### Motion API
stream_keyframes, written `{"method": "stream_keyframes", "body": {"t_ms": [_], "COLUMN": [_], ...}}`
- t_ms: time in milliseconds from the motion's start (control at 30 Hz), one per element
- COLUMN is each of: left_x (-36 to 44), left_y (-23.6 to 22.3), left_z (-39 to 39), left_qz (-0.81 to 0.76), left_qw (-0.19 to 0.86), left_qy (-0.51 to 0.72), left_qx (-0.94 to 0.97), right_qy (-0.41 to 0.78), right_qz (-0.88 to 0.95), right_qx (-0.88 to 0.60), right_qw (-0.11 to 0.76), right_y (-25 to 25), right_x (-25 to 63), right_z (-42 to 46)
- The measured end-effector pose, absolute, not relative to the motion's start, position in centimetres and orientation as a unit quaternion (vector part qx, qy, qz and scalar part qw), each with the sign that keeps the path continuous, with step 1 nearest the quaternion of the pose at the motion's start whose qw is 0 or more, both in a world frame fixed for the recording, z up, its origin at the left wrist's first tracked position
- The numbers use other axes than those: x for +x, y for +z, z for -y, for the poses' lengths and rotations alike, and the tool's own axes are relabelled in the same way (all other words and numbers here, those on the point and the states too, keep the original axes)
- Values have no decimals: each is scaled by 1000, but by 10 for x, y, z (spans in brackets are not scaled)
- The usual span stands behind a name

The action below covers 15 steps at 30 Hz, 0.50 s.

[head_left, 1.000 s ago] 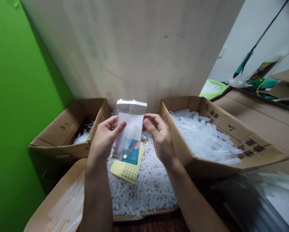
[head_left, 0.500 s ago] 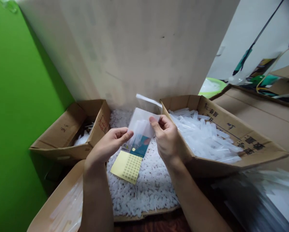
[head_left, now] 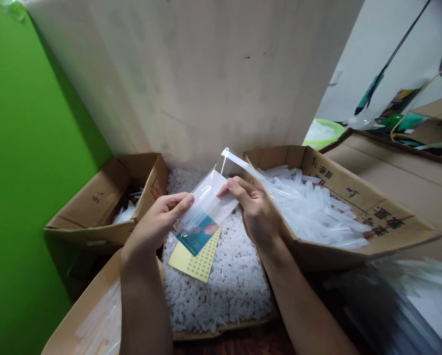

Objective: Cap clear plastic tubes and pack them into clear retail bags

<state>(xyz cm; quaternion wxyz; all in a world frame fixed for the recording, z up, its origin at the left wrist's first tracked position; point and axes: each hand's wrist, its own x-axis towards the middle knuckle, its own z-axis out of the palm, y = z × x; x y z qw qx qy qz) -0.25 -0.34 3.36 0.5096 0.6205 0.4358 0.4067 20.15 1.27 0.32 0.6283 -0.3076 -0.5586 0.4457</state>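
A clear plastic bag [head_left: 202, 195] with a white strip along its flap is held between both hands, tilted. Inside it shows a white and teal printed card [head_left: 196, 234]. My left hand [head_left: 157, 219] pinches the bag's left edge between thumb and fingers. On the opposite edge, my right hand [head_left: 252, 207] grips it near the opening, thumb on top. Just below the bag lies a yellow sheet of small round stickers [head_left: 194, 261], partly covered by it. The sheet rests on a bed of small white pieces [head_left: 231, 286].
To the right stands a cardboard box [head_left: 383, 217] full of translucent white strips [head_left: 313, 207]. Another cardboard box [head_left: 95, 197] is at the left, and a tan container [head_left: 76, 301] with bagged strips sits nearer. Clear plastic bags [head_left: 401, 296] lie at lower right. A pale panel [head_left: 206, 74] rises behind.
The bag has turned and shifted slightly left and down, now overlapping the sticker sheet more. Its flap has swung toward the right. Both hands keep hold of it.
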Motion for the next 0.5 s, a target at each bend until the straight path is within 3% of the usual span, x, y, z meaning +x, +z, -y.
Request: {"method": "stream_keyframes", "body": {"t_ms": [100,200,300,400,500], "left_x": [2,13,26,36,45], "left_y": [35,36,36,36,34], "left_z": [1,0,3,8,8], "left_qz": [-473,-521,-471,-395,-368], "left_qw": [401,104,-101,-70,-1], "left_qy": [457,528,437,325,324], "left_qx": [638,663,760,856,872], "right_qy": [432,444,475,456,445], "right_qz": [509,464,482,449,463], "right_qx": [-348,-351,-297,-335,-383], "right_qw": [658,681,674,692,664], "right_y": [0,-2,-1,-3,-8], "right_x": [194,186,182,186,191], "right_z": [-17,-17,-14,-16,-23]}}
